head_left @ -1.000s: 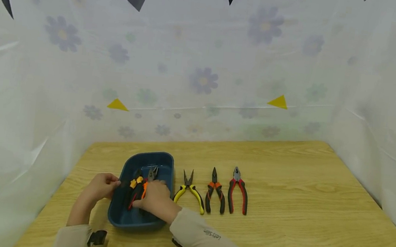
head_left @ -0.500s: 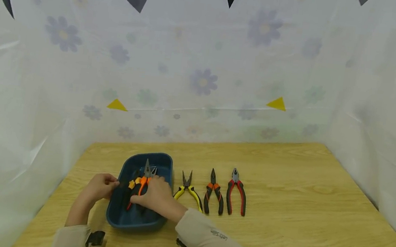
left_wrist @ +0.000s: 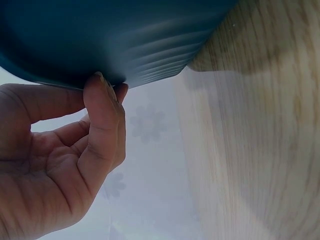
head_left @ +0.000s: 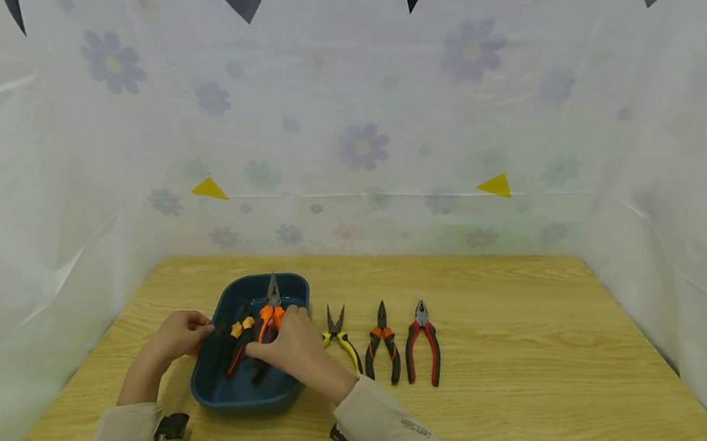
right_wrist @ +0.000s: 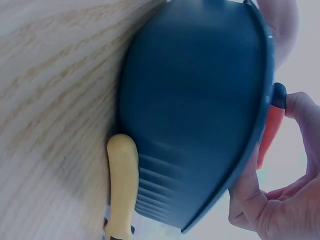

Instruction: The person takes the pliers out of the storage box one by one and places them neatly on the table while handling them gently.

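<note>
My left hand (head_left: 178, 337) pinches the left rim of a dark blue plastic box (head_left: 241, 405), thumb on one side and fingers on the other, as the left wrist view shows. Over the box, my right hand (head_left: 306, 350) grips orange-handled long-nose pliers (head_left: 274, 293), jaws pointing away from me. In the right wrist view, one orange handle (right_wrist: 272, 131) shows between thumb and fingers above the rim. Inside the box, to the left, lie pliers with yellow-and-black handles (head_left: 237, 332). Red and dark handles are partly hidden there too.
Right of the box, a row lies on the wooden table (head_left: 521, 356): yellow-handled pliers (head_left: 348, 351) beside the box, orange-and-black pliers (head_left: 380, 333), then red-and-black pliers (head_left: 423, 316). White flower-patterned sheeting (head_left: 366, 105) surrounds the back and sides.
My right hand has moved slightly right and up, bringing the orange-handled pliers up from among the others in the box. The left hand stays at the rim.
</note>
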`<state>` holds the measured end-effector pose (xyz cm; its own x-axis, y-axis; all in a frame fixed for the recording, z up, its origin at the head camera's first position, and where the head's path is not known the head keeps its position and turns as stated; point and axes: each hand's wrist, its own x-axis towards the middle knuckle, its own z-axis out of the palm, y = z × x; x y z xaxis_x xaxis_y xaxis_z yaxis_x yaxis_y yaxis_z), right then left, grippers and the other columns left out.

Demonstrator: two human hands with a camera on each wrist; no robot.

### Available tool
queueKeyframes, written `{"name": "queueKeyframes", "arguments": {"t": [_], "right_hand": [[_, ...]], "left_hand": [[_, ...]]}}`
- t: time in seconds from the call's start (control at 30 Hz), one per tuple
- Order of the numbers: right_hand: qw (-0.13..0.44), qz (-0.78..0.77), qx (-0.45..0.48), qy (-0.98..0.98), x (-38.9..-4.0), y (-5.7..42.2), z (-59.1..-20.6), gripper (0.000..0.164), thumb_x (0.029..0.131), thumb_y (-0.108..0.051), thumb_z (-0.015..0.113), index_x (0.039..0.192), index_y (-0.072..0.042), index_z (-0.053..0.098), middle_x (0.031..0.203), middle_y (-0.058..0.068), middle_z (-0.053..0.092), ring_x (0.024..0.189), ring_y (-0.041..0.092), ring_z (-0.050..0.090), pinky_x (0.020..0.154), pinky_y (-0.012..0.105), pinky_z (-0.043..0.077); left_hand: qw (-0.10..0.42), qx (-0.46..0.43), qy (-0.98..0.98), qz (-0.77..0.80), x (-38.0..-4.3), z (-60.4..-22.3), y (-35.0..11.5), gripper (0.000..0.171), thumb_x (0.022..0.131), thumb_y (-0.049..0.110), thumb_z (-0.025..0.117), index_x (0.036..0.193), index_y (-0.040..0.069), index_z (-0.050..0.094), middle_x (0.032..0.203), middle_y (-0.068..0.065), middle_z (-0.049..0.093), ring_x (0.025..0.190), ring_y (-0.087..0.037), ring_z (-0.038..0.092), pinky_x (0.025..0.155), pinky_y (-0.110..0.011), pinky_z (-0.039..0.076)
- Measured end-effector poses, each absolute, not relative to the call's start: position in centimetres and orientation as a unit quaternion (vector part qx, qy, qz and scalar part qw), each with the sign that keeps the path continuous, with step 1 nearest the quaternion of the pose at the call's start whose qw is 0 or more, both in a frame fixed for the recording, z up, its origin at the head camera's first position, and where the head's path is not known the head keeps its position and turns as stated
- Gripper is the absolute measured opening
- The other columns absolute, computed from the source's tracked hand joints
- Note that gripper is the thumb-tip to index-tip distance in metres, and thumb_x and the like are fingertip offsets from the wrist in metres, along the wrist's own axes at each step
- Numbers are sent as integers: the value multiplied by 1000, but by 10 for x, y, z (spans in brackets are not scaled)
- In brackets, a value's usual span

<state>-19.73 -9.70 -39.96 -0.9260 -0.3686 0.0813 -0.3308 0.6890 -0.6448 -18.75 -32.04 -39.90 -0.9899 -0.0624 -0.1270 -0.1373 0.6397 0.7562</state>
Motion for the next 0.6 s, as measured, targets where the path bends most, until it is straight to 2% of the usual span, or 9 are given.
{"name": "queueKeyframes", "arguments": {"t": [0.07,0.27,0.43,0.5,0.6], "right_hand": [[29,-351,-183,918,-197,-94,-397,78,75,-52,77,121,6,52,101,17,54,62,17,46,49,26,41],[40,-375,-176,909,-195,-85,-390,84,77,-50,76,130,8,46,111,21,53,56,17,46,46,27,41],[32,-381,-179,907,-194,-74,-389,80,77,-47,77,128,8,48,102,18,55,52,17,43,45,27,38],[24,-371,-179,911,-193,-70,-389,80,77,-48,77,127,8,49,101,17,55,55,17,45,47,27,39],[16,-360,-175,916,-193,-64,-389,84,76,-49,76,130,8,48,109,20,56,64,20,51,52,29,45]], "left_hand": [[46,-53,906,418,-187,-399,-320,19,97,0,50,103,-18,55,80,-17,61,61,-17,57,60,-39,56],[49,-52,908,413,-188,-398,-322,21,97,0,50,105,-19,54,82,-19,61,61,-17,58,60,-38,56],[53,-53,909,410,-188,-398,-321,21,98,1,50,105,-18,55,84,-20,62,62,-17,59,60,-38,56],[54,-56,909,410,-188,-398,-321,21,98,1,50,106,-18,55,86,-21,62,62,-18,59,61,-38,56],[56,-58,907,414,-188,-398,-321,21,98,1,49,106,-18,54,87,-22,62,63,-18,60,62,-38,56]]}}
